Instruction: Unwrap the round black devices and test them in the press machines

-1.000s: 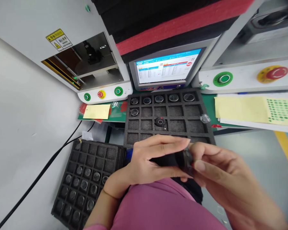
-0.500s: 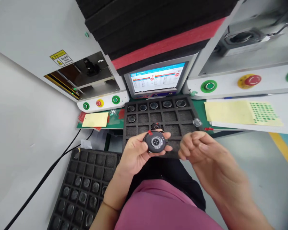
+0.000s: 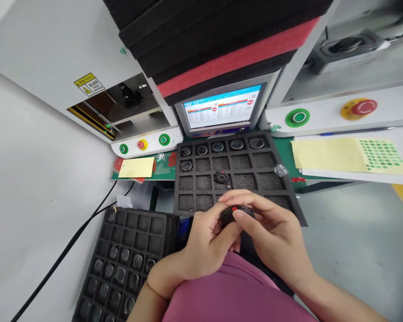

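A round black device [image 3: 227,215] with a small red mark is held between both hands, in front of the near edge of a black foam tray [image 3: 237,181]. My left hand [image 3: 210,239] grips it from the left. My right hand [image 3: 272,232] closes on it from the right, its thumb beside the red mark. Another black device with a red mark [image 3: 221,177] lies in a middle compartment of the tray. Round dark pieces [image 3: 218,146] fill the back row, and one more sits at the left of the second row.
A second foam tray [image 3: 132,237] with several round pieces is at the lower left. Behind stand a monitor [image 3: 221,109] and machines with green and red buttons [image 3: 364,107]. Yellow sheets [image 3: 325,154] lie at right, a clear plastic scrap [image 3: 281,170] on the tray's right edge.
My right hand has moved left and taken hold of the device. My left hand has turned the device, so its face with the contacts no longer shows.
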`<state>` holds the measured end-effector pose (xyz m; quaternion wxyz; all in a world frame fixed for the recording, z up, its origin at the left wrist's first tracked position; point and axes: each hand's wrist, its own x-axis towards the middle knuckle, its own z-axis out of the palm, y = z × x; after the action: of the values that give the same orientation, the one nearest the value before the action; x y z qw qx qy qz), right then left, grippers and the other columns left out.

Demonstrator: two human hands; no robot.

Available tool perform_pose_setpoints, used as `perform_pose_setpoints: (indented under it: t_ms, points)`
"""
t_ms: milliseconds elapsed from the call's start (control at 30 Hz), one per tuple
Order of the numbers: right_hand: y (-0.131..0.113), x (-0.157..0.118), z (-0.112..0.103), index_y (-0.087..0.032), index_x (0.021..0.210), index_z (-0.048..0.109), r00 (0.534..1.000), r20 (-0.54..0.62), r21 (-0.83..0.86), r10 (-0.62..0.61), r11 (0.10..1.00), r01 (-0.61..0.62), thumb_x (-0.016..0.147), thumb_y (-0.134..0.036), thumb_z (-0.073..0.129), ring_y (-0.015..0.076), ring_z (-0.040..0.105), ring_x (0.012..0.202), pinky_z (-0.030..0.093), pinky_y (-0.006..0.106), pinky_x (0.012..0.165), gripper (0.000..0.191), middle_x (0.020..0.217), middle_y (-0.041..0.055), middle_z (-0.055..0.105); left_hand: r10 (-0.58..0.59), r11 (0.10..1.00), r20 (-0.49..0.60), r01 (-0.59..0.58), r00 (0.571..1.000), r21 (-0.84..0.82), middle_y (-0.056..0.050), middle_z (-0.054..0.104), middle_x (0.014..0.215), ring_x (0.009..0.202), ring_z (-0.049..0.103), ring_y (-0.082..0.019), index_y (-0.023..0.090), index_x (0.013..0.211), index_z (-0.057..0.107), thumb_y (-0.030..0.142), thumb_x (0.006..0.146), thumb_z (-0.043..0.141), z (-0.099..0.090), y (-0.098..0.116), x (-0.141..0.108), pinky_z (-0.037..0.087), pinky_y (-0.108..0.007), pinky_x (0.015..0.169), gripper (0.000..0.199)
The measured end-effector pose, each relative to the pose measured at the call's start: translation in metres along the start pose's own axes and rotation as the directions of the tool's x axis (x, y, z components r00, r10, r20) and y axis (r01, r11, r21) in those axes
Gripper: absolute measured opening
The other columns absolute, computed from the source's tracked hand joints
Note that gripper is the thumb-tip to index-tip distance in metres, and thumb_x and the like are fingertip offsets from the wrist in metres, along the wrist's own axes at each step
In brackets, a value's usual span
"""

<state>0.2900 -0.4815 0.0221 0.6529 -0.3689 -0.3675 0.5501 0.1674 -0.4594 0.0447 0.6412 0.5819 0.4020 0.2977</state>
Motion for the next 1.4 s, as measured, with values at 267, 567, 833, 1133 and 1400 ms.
perform_pose_setpoints:
  t_ms: [267, 567, 833, 1133, 1400]
  points:
    - [0.008, -0.005, -0.008, -0.028, 0.089, 0.076, 0.998, -0.045, -0.055, -0.04, 0.998, 0.037, 0.087, -0.02, 0.069, 0.0126, 0.069, 0.088, 0.06, 0.018, 0.075, 0.011, 0.092, 0.0023, 0.071, 0.002, 0.963, -0.006, 0.0, 1.0, 0.269, -0.001, 0.065, 0.072, 0.062, 0.057, -0.011, 0.015, 0.098, 0.069, 0.037, 0.091, 0.06, -0.009, 0.006, -0.004, 0.045, -0.022, 0.059, 0.025]
    - [0.003, -0.012, 0.002, -0.025, 0.082, 0.074, 0.987, -0.141, 0.059, 0.073, 0.996, -0.066, 0.086, -0.023, 0.07, 0.0104, 0.062, 0.062, 0.054, 0.017, 0.04, 0.005, 0.095, 0.0034, 0.064, -0.008, 0.967, 0.014, 0.012, 1.0, -0.253, 0.001, 0.056, 0.071, 0.054, 0.054, -0.007, 0.015, 0.096, 0.055, 0.043, 0.093, 0.056, -0.002, -0.01, -0.003, 0.046, -0.018, 0.05, 0.028]
    - [0.003, -0.006, -0.006, -0.027, 0.1, 0.073, 0.99, -0.015, 0.134, 0.14, 0.982, -0.136, 0.082, -0.038, 0.075, 0.0187, 0.068, 0.102, 0.059, 0.027, 0.087, 0.021, 0.108, 0.0061, 0.071, 0.04, 0.942, 0.072, -0.013, 0.997, -0.335, 0.006, 0.051, 0.058, 0.042, 0.045, -0.003, 0.015, 0.089, 0.052, 0.035, 0.087, 0.068, -0.004, -0.018, 0.001, 0.035, -0.013, 0.041, 0.025]
    - [0.0, -0.004, -0.007, -0.025, 0.103, 0.068, 0.943, 0.106, 0.207, 0.316, 0.92, -0.332, 0.082, -0.039, 0.076, 0.0224, 0.071, 0.097, 0.062, 0.025, 0.061, 0.027, 0.114, 0.0093, 0.07, 0.089, 0.896, 0.104, -0.034, 0.991, -0.442, 0.007, 0.049, 0.057, 0.04, 0.043, -0.002, 0.017, 0.088, 0.051, 0.032, 0.09, 0.065, -0.005, -0.021, 0.001, 0.033, -0.012, 0.038, 0.02]
    - [-0.008, 0.008, -0.016, -0.03, 0.107, 0.066, 0.809, 0.42, 0.266, 0.411, 0.797, -0.543, 0.073, -0.037, 0.084, 0.0187, 0.072, 0.086, 0.061, 0.026, 0.063, 0.039, 0.122, 0.007, 0.069, 0.203, 0.885, 0.153, -0.114, 0.967, -0.452, 0.002, 0.057, 0.068, 0.047, 0.047, -0.002, 0.015, 0.09, 0.054, 0.028, 0.09, 0.064, -0.005, -0.019, -0.005, 0.039, -0.012, 0.046, 0.017]
